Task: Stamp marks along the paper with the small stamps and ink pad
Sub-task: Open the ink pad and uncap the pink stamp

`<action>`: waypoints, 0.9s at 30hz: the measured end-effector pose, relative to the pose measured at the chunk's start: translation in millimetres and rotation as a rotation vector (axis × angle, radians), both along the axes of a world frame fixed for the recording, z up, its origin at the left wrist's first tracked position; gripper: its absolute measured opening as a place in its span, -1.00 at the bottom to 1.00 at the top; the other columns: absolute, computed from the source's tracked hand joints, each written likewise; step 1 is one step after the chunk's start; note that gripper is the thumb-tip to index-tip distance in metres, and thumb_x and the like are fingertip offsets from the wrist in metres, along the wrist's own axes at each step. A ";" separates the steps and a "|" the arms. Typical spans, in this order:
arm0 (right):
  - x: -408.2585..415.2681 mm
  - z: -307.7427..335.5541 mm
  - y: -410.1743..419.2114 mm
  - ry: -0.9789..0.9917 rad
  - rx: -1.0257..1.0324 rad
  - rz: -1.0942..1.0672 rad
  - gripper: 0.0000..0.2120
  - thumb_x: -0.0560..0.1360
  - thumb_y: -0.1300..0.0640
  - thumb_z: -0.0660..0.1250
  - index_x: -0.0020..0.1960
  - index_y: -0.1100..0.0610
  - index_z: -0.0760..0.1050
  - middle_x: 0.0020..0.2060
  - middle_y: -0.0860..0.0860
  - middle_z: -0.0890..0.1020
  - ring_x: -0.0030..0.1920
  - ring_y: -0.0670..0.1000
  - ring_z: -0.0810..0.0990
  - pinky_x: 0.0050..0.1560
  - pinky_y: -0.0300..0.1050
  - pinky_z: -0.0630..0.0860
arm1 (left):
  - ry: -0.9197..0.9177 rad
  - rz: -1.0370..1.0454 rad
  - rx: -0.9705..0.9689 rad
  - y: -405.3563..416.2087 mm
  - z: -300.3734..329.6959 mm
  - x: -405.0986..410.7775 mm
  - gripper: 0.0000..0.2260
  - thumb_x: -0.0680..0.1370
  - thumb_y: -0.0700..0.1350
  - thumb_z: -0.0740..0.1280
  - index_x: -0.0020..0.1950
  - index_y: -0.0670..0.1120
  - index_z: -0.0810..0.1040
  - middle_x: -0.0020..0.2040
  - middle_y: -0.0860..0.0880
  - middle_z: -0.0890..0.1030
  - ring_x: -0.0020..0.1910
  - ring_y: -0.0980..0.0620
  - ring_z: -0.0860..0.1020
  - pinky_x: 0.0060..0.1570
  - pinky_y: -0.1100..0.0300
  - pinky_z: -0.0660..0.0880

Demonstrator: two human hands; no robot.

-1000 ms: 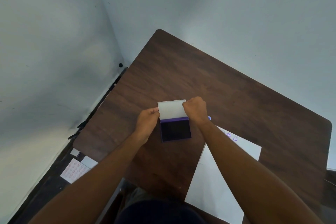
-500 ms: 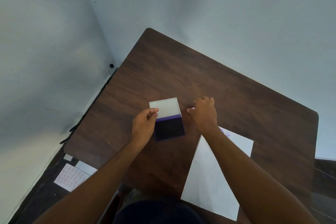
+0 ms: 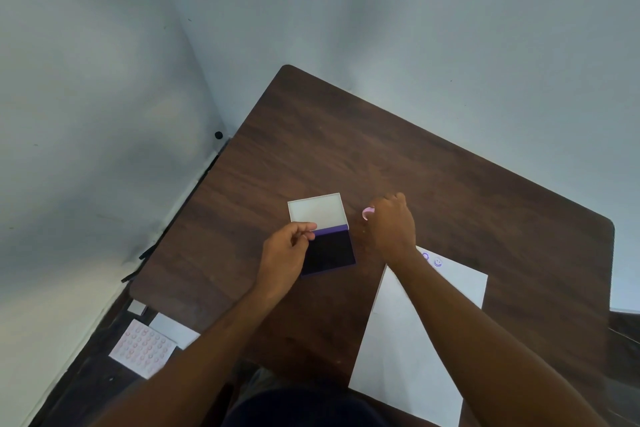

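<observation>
An ink pad [image 3: 329,251] lies open on the dark wooden table [image 3: 346,149], its dark purple pad toward me and its pale lid laid flat beyond. My left hand [image 3: 285,253] pinches the pad's left edge near the hinge. My right hand [image 3: 391,224] is to the right of the pad, its fingers closed on a small pink round stamp [image 3: 367,212]. A white paper sheet [image 3: 415,340] lies at the lower right under my right forearm, with two purple stamped marks [image 3: 432,259] near its far edge.
On the floor at the lower left lie a pink sheet with rows of small round stamps [image 3: 142,347] and white cards [image 3: 173,329]. The table's left corner sits close to the wall corner. A dark seat edge shows below me.
My right hand has left the ink pad's lid and moved right, where it now holds the pink stamp. The lid lies fully open. My left hand stays on the pad.
</observation>
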State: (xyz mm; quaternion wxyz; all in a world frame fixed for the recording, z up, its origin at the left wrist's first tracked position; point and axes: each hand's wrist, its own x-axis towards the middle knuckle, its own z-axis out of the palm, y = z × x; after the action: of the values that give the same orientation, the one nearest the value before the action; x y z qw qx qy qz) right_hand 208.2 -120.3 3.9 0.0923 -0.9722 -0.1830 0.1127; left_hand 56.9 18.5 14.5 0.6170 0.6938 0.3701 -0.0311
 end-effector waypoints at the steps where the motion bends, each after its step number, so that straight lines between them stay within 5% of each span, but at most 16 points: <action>1: -0.3 2.2 -0.6 0.047 0.097 -0.055 -0.86 0.48 0.15 0.41 -0.11 0.24 0.63 -0.14 0.14 0.67 -0.10 0.07 0.58 -0.01 -0.02 0.59 | -0.004 -0.020 0.006 -0.6 1.5 -0.8 -0.81 0.61 -0.16 0.22 0.13 0.02 0.58 0.17 0.12 0.54 0.13 0.17 0.46 -0.05 0.36 0.48; 5: -18.5 24.9 -7.0 0.355 0.524 -0.377 -0.83 0.47 0.09 0.44 0.01 0.15 0.66 -0.16 -0.01 0.69 -0.18 -0.01 0.65 -0.13 -0.17 0.60 | -0.047 -0.141 -0.005 -5.0 8.5 -1.9 -0.78 0.60 -0.06 0.25 0.24 0.06 0.53 0.21 0.11 0.55 0.12 0.15 0.51 -0.08 0.41 0.50; 9: -41.2 45.5 -20.6 0.612 0.774 -0.453 -0.83 0.49 0.13 0.42 0.05 0.14 0.66 -0.14 0.02 0.72 -0.21 0.00 0.66 -0.25 -0.26 0.57 | -0.092 -0.204 0.078 -16.1 18.3 3.3 -0.63 0.56 -0.02 0.31 0.37 0.05 0.44 0.27 0.10 0.52 0.08 0.18 0.50 -0.11 0.46 0.49; 14: -56.0 51.9 -28.4 0.720 0.874 -0.355 -0.80 0.47 0.11 0.43 0.06 0.14 0.67 -0.14 0.04 0.73 -0.17 0.12 0.68 -0.12 -0.18 0.64 | -0.165 -0.174 0.079 -26.9 28.3 8.6 -0.61 0.49 0.03 0.39 0.31 0.05 0.50 0.14 0.19 0.54 -0.01 0.19 0.56 -0.18 0.58 0.45; 20: -64.8 54.4 -34.2 0.822 0.944 -0.346 -0.77 0.49 0.11 0.41 0.12 0.15 0.64 -0.09 0.14 0.72 -0.14 0.19 0.65 -0.01 -0.08 0.63 | -0.208 -0.135 0.136 -29.7 29.8 5.0 -0.73 0.45 0.01 0.44 0.13 -0.01 0.64 0.00 0.08 0.69 -0.08 0.17 0.63 -0.04 0.39 0.56; 23: -68.5 55.1 -37.1 1.002 1.089 -0.440 -0.72 0.50 0.10 0.38 0.14 0.24 0.61 -0.02 0.25 0.68 -0.13 0.13 0.64 -0.07 -0.10 0.63 | -0.221 -0.124 0.105 -33.1 30.8 2.3 -0.74 0.44 -0.02 0.46 0.11 -0.01 0.65 -0.02 0.09 0.69 -0.09 0.22 0.63 -0.02 0.38 0.55; 27: -73.4 53.5 -40.9 0.935 1.029 -0.411 -0.76 0.43 0.01 0.38 -0.01 0.14 0.67 -0.16 0.16 0.70 -0.21 0.06 0.62 -0.19 -0.16 0.58 | -0.192 -0.107 0.125 -41.1 29.8 -1.1 -0.74 0.43 0.00 0.46 0.10 -0.01 0.65 -0.03 0.11 0.66 -0.09 0.17 0.63 0.00 0.41 0.54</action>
State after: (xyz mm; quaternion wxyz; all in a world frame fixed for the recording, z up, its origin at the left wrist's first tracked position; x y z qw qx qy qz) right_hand 134.9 -161.2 57.4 0.6261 -0.6705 0.0322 0.3967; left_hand 55.8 -22.5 44.2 0.6026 0.7495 0.2728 0.0259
